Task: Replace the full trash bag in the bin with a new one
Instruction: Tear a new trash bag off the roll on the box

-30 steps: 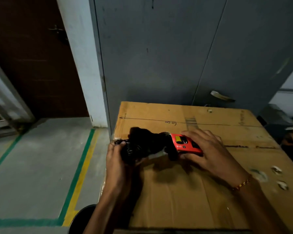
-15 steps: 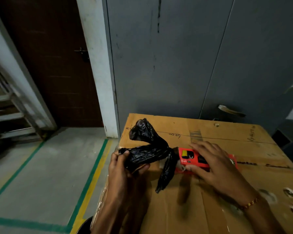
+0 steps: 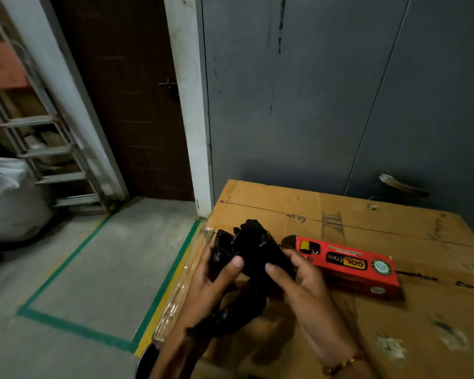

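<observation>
Black plastic, the new trash bag (image 3: 253, 251) is bunched between my hands above the cardboard box's (image 3: 394, 318) left edge. My left hand (image 3: 216, 277) and right hand (image 3: 298, 280) pinch its folds under the thumbs. Beside my right hand lies the red carton (image 3: 350, 265). I should find the mouth and shake it loose before going to the bin (image 3: 145, 361).

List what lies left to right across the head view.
White sack → ladder → brown door → left hand → black bag → right hand → red box.
</observation>
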